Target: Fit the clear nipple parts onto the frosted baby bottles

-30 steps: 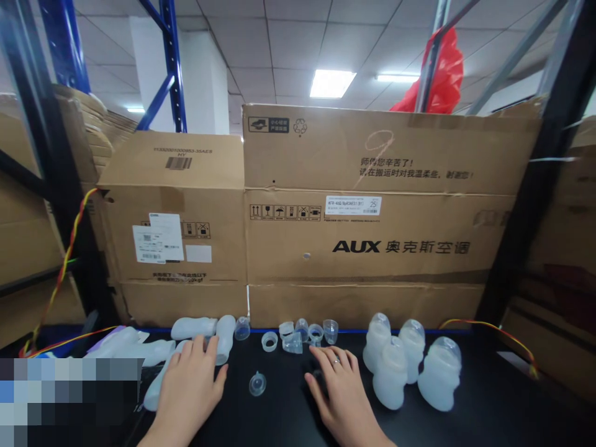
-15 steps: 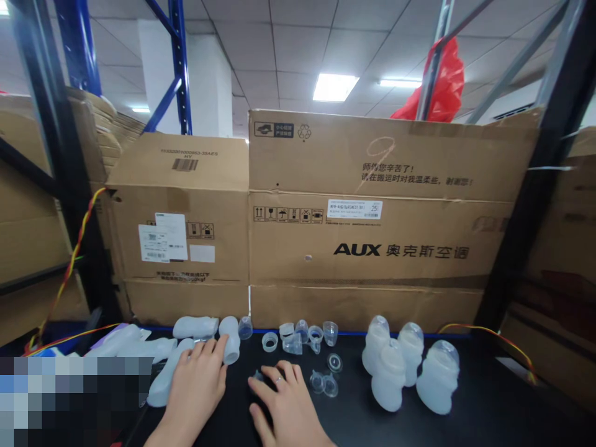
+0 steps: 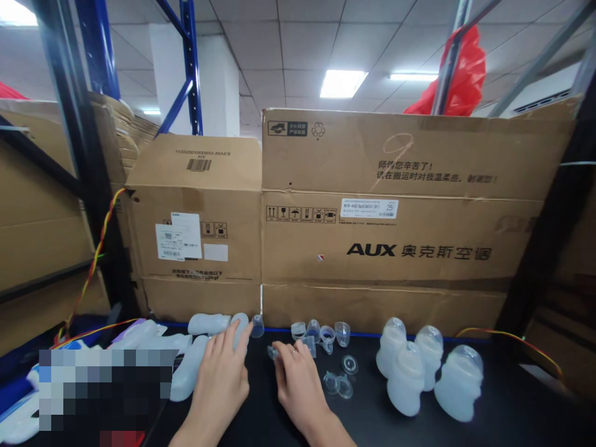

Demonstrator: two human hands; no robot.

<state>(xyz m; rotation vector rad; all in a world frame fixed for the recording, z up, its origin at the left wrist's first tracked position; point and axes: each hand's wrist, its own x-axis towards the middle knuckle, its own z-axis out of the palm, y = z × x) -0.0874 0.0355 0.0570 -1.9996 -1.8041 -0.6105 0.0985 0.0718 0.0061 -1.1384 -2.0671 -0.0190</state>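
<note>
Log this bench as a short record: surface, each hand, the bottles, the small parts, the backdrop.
surface: black table
left hand: palm down, fingers reaching to a lying bottle
right hand: palm down, fingers at a small clear part; whether it is gripped cannot be told
standing bottles: four capped, upright, right of the hands
lying bottles: several uncapped, on their sides, at left
small parts: clear caps and rings behind and right of the right hand
backdrop: cardboard boxes
</note>
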